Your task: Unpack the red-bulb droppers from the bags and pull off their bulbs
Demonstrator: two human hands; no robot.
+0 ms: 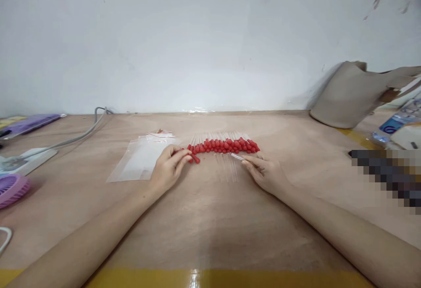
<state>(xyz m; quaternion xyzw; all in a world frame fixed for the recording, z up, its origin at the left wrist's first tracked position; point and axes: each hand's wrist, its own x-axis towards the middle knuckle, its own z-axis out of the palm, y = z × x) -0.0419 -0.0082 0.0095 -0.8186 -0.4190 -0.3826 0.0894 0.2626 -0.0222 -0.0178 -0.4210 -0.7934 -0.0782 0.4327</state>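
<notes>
A row of droppers with red rubber bulbs lies piled across the middle of the table, their thin clear tubes pointing to the wall. At the pile's left end my left hand has its thumb and fingers pinched on a red dropper bulb. The fingertips partly cover it. To the right, my right hand grips a clear dropper tube between thumb and fingers, its end pointing left, just in front of the pile. Several loose clear tubes lie between the hands.
Clear plastic zip bags lie flat behind my left hand. A grey cable, a purple packet and a pink fan are at the left. A beige bag and a plastic bottle stand at the right.
</notes>
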